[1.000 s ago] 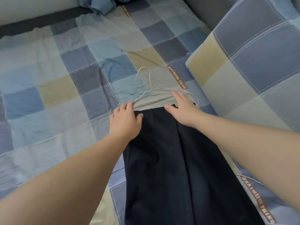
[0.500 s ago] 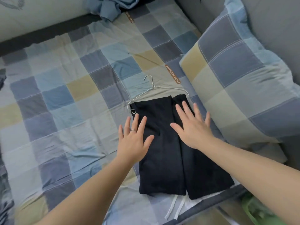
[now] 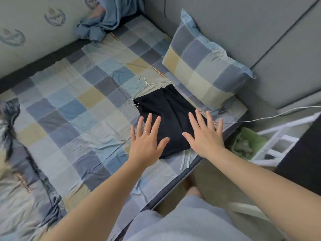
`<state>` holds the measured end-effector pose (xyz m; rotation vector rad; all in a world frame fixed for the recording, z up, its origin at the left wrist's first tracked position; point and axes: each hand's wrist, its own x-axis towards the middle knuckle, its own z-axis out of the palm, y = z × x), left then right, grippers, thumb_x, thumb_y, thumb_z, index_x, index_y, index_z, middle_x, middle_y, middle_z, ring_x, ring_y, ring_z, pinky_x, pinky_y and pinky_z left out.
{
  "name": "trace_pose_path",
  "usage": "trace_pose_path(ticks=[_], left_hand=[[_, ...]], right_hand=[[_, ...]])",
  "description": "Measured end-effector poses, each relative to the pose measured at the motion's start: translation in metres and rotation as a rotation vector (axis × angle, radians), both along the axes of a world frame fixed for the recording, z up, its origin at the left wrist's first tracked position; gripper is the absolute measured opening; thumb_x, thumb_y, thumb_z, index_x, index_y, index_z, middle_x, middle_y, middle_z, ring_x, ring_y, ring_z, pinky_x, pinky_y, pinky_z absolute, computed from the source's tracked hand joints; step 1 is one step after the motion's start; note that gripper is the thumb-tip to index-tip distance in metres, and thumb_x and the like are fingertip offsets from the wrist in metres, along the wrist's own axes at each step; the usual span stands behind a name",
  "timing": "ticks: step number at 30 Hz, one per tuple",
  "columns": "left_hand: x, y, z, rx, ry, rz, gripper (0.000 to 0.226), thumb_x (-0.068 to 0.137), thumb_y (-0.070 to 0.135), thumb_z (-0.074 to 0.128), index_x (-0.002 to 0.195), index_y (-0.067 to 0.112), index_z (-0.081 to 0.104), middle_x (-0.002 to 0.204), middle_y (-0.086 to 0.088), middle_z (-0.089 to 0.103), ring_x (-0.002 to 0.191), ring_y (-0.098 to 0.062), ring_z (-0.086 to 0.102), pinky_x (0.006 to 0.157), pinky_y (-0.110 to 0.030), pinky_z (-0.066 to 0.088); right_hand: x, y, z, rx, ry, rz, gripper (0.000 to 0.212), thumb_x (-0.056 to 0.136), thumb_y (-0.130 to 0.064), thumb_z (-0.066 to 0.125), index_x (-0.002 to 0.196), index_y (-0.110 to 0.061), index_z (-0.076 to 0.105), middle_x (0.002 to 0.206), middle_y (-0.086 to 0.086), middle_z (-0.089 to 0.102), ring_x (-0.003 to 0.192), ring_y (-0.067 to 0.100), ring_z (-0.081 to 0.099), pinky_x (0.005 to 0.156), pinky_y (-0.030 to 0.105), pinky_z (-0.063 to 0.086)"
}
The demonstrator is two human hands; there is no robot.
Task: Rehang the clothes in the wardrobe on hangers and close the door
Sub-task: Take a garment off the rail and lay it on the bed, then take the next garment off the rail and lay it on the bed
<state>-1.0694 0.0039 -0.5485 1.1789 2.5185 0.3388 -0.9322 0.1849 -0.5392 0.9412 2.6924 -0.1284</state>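
Observation:
Folded black shorts (image 3: pixel 163 108) lie on the checked bedsheet (image 3: pixel 69 108) near the bed's front edge, their white drawstrings (image 3: pixel 185 160) trailing toward me. A thin wire hanger (image 3: pixel 145 86) lies flat at the far end of the shorts, its hook pointing away and its bar under the fabric. My left hand (image 3: pixel 147 140) is spread flat with straight fingers over the near left part of the shorts. My right hand (image 3: pixel 205 134) is spread the same way over the near right part. Neither hand holds anything. No wardrobe is in view.
A checked pillow (image 3: pixel 205 66) leans against the grey headboard (image 3: pixel 243 32) at the right. Blue cloth (image 3: pixel 104 23) is bunched in the far corner. A rumpled quilt (image 3: pixel 10 136) lies at the left. Beside the bed are a green bin (image 3: pixel 248 143), a white rack (image 3: pixel 278 141) and a white cable (image 3: pixel 260 119).
Both hands slid from the far end of the shorts back toward me with fingers spreading flat. The view pulled back and up, showing the whole folded shorts, the bed edge and the floor.

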Motion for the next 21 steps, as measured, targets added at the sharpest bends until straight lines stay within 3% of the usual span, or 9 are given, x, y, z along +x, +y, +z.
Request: trace_pose_path(ticks=[4,12,21], left_hand=[[0.031,-0.018,0.024,0.037,0.044,-0.158,0.072,0.096,0.071,0.017,0.156,0.041,-0.008,0.167,0.006,-0.01,0.152,-0.023,-0.018,0.121,-0.051,-0.009],[0.123,0.003,0.045,0.11,0.051,-0.503,0.073,0.095,0.072,0.016,0.158,0.039,-0.003,0.168,0.005,-0.003,0.153,-0.021,-0.013,0.121,-0.052,-0.005],[0.288,0.051,0.075,0.18,0.103,-0.948,0.073,0.095,0.072,0.016,0.158,0.039,0.0,0.168,0.006,-0.002,0.154,-0.022,-0.009,0.121,-0.052,-0.002]], right_hand=[[0.068,-0.044,0.02,0.036,0.062,-0.166,0.075,0.093,-0.071,0.013,0.156,-0.033,-0.004,0.166,-0.007,-0.006,0.151,0.029,-0.004,0.116,0.064,0.006],[0.203,-0.098,0.054,0.094,0.112,-0.494,0.072,0.095,-0.068,0.015,0.157,-0.034,0.0,0.166,-0.008,-0.005,0.152,0.027,-0.005,0.116,0.06,0.0],[0.377,-0.158,0.085,0.182,0.163,-0.938,0.072,0.093,-0.068,0.018,0.156,-0.033,0.008,0.166,-0.007,0.003,0.151,0.028,0.004,0.116,0.061,0.006]])
